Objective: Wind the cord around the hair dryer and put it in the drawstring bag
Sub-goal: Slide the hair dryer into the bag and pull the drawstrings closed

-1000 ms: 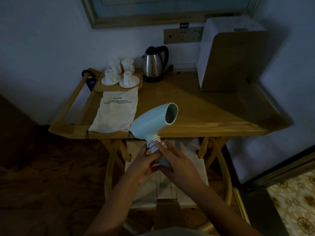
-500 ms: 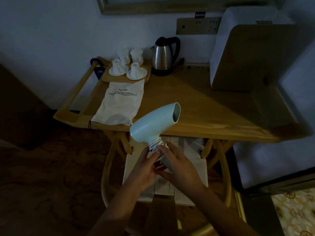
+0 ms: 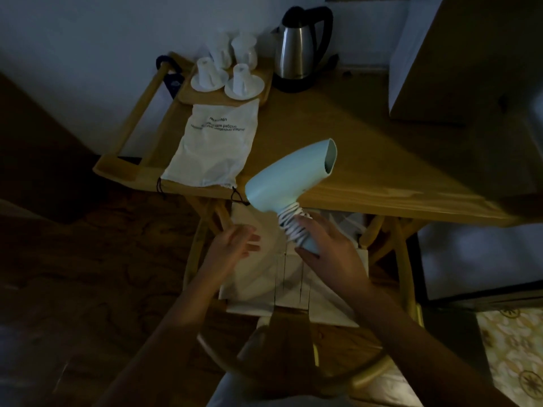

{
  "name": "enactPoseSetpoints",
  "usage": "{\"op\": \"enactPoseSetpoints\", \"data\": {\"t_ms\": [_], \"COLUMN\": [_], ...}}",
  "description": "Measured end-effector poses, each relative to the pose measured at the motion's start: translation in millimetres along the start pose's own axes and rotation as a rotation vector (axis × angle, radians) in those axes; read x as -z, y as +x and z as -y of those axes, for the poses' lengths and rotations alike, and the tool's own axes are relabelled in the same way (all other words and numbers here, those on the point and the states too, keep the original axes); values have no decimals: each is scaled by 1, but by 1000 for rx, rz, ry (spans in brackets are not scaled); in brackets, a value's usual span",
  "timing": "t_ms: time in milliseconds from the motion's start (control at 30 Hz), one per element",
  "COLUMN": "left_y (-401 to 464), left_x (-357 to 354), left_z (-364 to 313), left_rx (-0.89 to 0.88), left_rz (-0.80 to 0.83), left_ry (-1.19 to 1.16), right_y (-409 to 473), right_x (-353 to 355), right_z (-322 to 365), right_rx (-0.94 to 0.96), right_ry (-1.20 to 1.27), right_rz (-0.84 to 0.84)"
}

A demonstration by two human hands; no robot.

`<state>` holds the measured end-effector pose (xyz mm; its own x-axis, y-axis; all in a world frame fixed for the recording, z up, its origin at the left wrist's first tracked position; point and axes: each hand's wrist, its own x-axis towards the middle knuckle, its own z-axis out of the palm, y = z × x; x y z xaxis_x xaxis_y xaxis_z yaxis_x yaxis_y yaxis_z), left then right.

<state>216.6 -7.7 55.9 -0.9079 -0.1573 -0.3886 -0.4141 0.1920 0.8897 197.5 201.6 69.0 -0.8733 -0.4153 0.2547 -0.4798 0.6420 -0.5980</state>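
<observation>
Right hand grips the hair dryer, barrel angled up-right; blurred left hand seemingly open.

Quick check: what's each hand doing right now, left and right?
Left hand: open, fingers spread, holding nothing.
Right hand: grips the hair dryer by its cord-wound handle.
</observation>
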Motion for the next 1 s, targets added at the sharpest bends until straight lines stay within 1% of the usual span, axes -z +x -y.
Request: {"op": "enactPoseSetpoints", "data": {"t_ms": [100, 167, 233, 300, 433, 533, 667, 733, 800, 900, 1000], "left_y": [25, 54, 89, 127, 193, 228, 253, 253, 249, 239, 230], "left_x": [41, 69, 92, 108, 125, 129, 128, 119, 100, 59, 10], "left_z": [2, -2, -6, -7, 4, 20, 43, 54, 58, 60, 56], "left_rx": [-198, -317, -446, -505, -406, -324, -146, -146, -169, -182, -238], "left_rz": [-210, -283, -265, -211, -93, -4, 83, 76, 9, -61, -75], "left_ry": [405, 658, 828, 956, 1155, 1265, 1321, 1321, 1273, 1230, 1214], "right_y": [7, 15, 24, 34, 50, 59, 67, 68, 68, 62, 52], "right_x": [-8, -15, -23, -31, -49, -61, -72, -75, -76, -72, -62], "right_z": [-5, -9, -9, -8, -9, -16, -30, -39, -50, -64, -76], "right_rx": [-47, -80, -116, -144, -266, -350, -410, -428, -442, -464, -494], "right_ry": [-11, -20, -20, 20, 133, 189, 211, 218, 220, 245, 259], "right_rz": [0, 6, 12, 5, -16, -22, -40, -44, -56, -85, -131]}}
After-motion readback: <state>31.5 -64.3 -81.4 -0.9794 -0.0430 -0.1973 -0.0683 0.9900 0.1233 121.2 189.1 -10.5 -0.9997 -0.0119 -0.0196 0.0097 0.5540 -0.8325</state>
